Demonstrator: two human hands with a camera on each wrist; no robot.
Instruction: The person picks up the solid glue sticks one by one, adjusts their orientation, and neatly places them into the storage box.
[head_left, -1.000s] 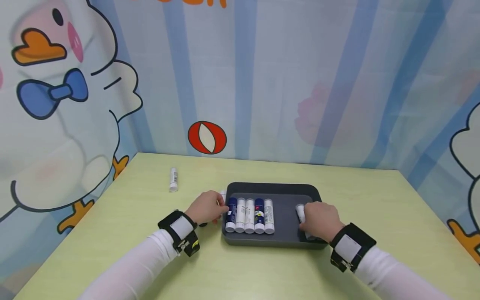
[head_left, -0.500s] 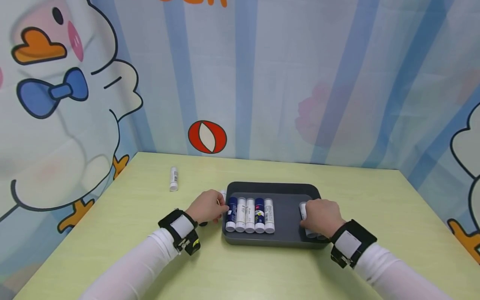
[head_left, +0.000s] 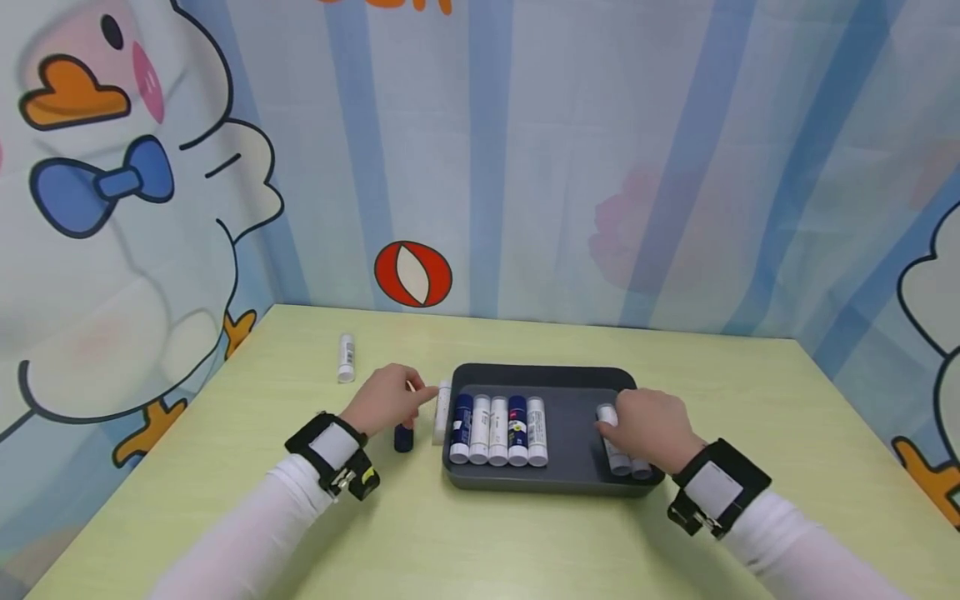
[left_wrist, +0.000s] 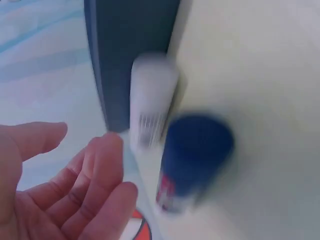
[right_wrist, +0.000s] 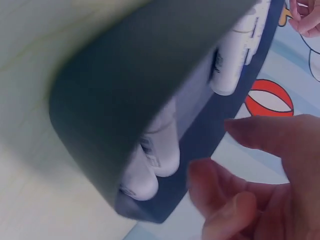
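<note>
A dark grey tray (head_left: 555, 478) holds a row of glue sticks, with a navy one (head_left: 462, 430) at the left end. Two white glue sticks (head_left: 613, 442) lie side by side at its right end. My right hand (head_left: 651, 427) is over that pair; in the right wrist view its thumb and fingers are spread, with nothing between them. My left hand (head_left: 386, 397) hovers left of the tray, fingers loosely extended and holding nothing. Near it on the table are a navy-capped glue stick (left_wrist: 195, 150) and a white glue stick (left_wrist: 152, 100) against the tray's outer wall.
Another white glue stick (head_left: 346, 358) lies at the back left of the pale yellow table (head_left: 480, 542). Behind the table hangs a printed cloth backdrop (head_left: 555, 167) with blue stripes and cartoon figures.
My left hand has drawn left, away from the tray's edge, uncovering the white and navy-capped sticks. The right-end glue stick shifted right and straightened beside its neighbour; my right hand has since let go.
</note>
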